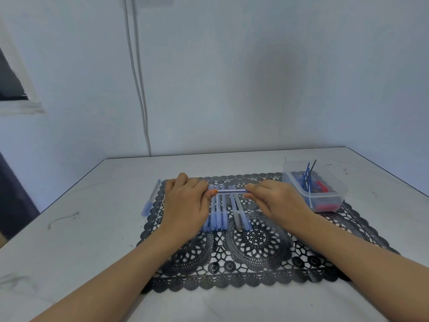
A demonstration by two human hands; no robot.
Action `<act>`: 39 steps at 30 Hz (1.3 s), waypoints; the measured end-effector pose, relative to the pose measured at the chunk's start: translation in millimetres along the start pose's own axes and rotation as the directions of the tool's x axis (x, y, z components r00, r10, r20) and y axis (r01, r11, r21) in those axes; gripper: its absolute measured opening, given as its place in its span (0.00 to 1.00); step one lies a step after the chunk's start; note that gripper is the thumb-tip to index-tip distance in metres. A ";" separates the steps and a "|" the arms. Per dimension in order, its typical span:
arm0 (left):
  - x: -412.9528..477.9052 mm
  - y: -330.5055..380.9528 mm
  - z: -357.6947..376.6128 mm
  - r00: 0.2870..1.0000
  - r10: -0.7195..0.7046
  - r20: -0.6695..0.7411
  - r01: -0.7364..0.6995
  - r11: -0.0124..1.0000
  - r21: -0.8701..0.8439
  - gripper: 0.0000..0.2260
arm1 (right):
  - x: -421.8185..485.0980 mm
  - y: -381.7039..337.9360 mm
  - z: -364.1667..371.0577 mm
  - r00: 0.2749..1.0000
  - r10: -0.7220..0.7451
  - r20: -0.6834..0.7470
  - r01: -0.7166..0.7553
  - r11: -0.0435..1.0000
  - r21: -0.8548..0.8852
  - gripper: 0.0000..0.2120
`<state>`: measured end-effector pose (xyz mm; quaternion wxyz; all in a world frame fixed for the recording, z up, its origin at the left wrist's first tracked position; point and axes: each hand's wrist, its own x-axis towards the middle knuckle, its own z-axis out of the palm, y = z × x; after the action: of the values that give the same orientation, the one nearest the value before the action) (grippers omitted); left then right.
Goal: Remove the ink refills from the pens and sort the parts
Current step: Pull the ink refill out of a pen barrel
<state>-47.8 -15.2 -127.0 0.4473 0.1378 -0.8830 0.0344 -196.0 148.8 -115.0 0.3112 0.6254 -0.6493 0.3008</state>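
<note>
I hold one clear blue pen (229,191) level above the black lace mat (255,252). My left hand (185,203) grips its left end and my right hand (278,201) pinches its right end. Under the held pen, a row of several capped blue and grey pens (222,217) lies on the mat, caps toward me. Another blue pen (151,198) lies alone by the mat's left edge.
A clear plastic tub (325,196) at the mat's far right corner holds blue, black and red pen parts, with thin refills sticking up. The white table (81,228) meets a pale wall behind; a cable runs down the wall.
</note>
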 end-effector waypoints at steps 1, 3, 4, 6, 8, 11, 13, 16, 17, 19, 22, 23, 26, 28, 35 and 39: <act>-0.1 -0.2 -0.1 1.000 -0.003 -0.002 0.003 1.000 -0.003 0.15 | -0.2 -0.3 -0.1 1.000 0.005 -0.010 -0.005 1.000 0.016 0.26; -0.8 -0.7 -0.5 1.000 -0.010 0.003 0.010 1.000 -0.013 0.14 | -0.1 -1.4 -2.1 1.000 0.013 -0.022 -0.012 0.999 0.037 0.24; -1.2 -1.0 -0.5 1.000 -0.011 0.005 0.011 1.000 -0.017 0.14 | 0.2 -1.7 -3.5 1.000 0.013 -0.025 -0.012 0.999 0.041 0.22; -1.6 -0.6 -0.1 1.000 -0.008 0.005 0.008 1.000 -0.018 0.15 | 1.1 -2.2 -5.8 0.999 0.031 -0.025 -0.030 0.998 0.049 0.16; -2.1 -0.8 0.6 1.000 -0.001 -0.001 0.000 1.000 -0.010 0.16 | 1.6 -4.1 -6.0 0.996 0.088 0.001 -0.088 0.993 0.082 0.15; -2.6 -5.5 0.8 1.000 0.002 -0.026 -0.003 1.000 -0.017 0.16 | -1.0 -8.5 -1.5 0.989 0.130 0.070 -0.139 0.979 0.151 0.17; -2.4 -10.4 0.8 0.999 0.007 -0.049 -0.008 1.000 -0.028 0.15 | -2.9 -9.9 1.4 0.990 0.118 0.074 -0.130 0.974 0.188 0.14; -2.7 -14.6 2.0 0.997 0.031 -0.067 -0.034 0.999 -0.040 0.13 | -4.2 -10.5 3.6 0.989 0.134 0.056 -0.142 0.971 0.192 0.06; -3.1 -15.0 2.3 0.997 0.038 -0.069 -0.041 0.998 -0.043 0.13 | -4.2 -11.3 3.7 0.988 0.146 0.052 -0.154 0.969 0.196 0.05; -3.8 -14.8 3.5 0.997 0.048 -0.068 -0.051 0.997 -0.054 0.14 | -3.3 -13.5 2.5 0.983 0.178 0.038 -0.182 0.961 0.206 0.08; -4.3 -13.9 4.5 0.996 0.061 -0.067 -0.066 0.995 -0.074 0.15 | -1.4 -15.9 0.5 0.978 0.207 0.020 -0.206 0.953 0.222 0.14; -4.3 -13.8 4.8 0.996 0.064 -0.069 -0.070 0.995 -0.077 0.15 | -0.6 -16.4 0.2 0.975 0.220 0.027 -0.221 0.949 0.227 0.16; -4.8 -14.2 4.9 0.995 0.062 -0.074 -0.067 0.996 -0.060 0.15 | 0.8 -18.3 0.2 0.956 0.278 0.094 -0.292 0.930 0.221 0.16; -5.1 -15.1 5.0 0.996 0.050 -0.077 -0.054 0.998 -0.044 0.15 | -0.8 -18.5 2.6 0.951 0.277 0.133 -0.301 0.930 0.210 0.16; -4.7 -16.8 5.9 0.998 0.036 -0.057 -0.038 0.999 -0.034 0.15 | -1.9 -20.7 1.5 0.976 0.210 0.050 -0.216 0.942 0.256 0.12; -5.2 -16.3 7.8 0.998 0.041 -0.039 -0.043 0.997 -0.068 0.16 | -3.0 -19.8 0.4 0.974 0.224 -0.036 -0.205 0.937 0.282 0.11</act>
<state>-46.5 -31.2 -136.8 0.4673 0.1032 -0.8779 0.0160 -176.1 149.6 -117.5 0.2078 0.5774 -0.6544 0.4418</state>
